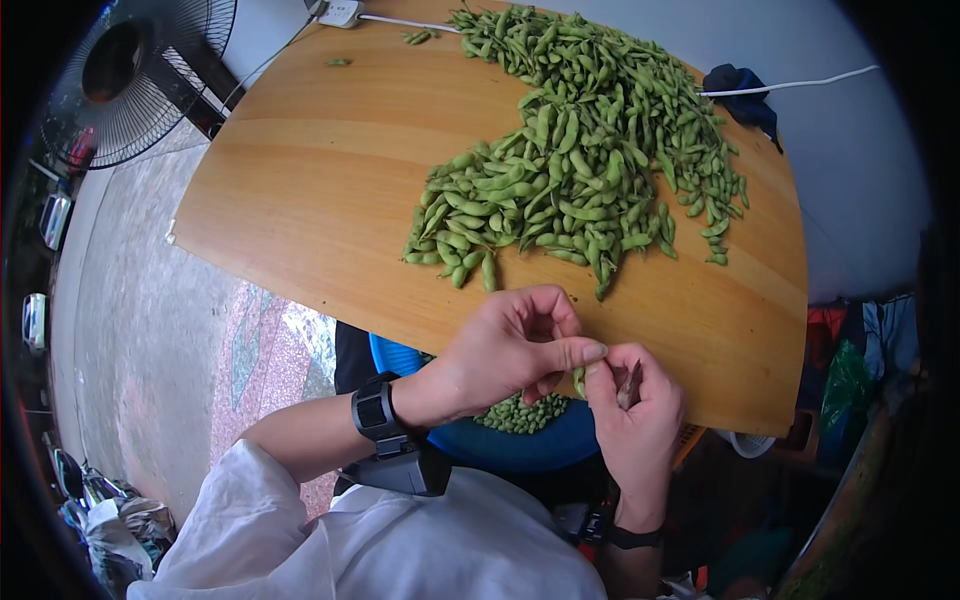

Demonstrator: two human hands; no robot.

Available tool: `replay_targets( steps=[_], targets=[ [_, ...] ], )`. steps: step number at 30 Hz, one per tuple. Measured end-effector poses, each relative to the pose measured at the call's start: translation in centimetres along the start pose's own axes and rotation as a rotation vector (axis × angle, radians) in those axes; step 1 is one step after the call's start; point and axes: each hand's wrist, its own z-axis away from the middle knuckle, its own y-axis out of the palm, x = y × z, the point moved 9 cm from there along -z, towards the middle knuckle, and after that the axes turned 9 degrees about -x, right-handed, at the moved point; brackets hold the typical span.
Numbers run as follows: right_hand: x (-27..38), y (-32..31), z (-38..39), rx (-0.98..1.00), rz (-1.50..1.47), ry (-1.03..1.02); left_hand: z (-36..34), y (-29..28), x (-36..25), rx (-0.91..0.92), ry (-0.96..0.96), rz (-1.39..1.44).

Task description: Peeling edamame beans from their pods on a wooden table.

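Observation:
Just past the near edge of the table, my two hands meet over a small green soybean pod (579, 381). My left hand (510, 345) is closed, its thumb and curled fingers pinching at the pod's upper end. From the other side my right hand (640, 400) grips the same pod between thumb and fingers. A brownish, pointed thing (629, 386) shows at the right fingers; I cannot make out what it is. Below lies a blue basin (515, 458) holding shelled green beans (525, 413). A large heap of pods (570, 165) covers the far middle and right of the table.
The wooden table (300, 170) has a few stray pods (420, 37) near a white power strip (340, 13). A fan (125, 75) stands at the far left. A blue plastic rim (393, 355) shows under the table edge. Dark cloth (742, 95) lies by the wall.

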Motion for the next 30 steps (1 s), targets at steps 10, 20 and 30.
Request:
replay_targets(
  steps=[10,20,30],
  targets=[
    [-3.2,0.7,0.1,0.117,-0.245,0.256,-0.1,0.5,0.8,0.080,0.077,0.020],
    [-0.9,0.3,0.0,-0.036,0.014,0.005,-0.7,0.0,0.3,0.028,0.146,-0.159],
    [0.6,-0.5,0.4,-0.200,0.170,-0.148,0.9,-0.2,0.9,-0.026,-0.003,-0.219]
  ],
)
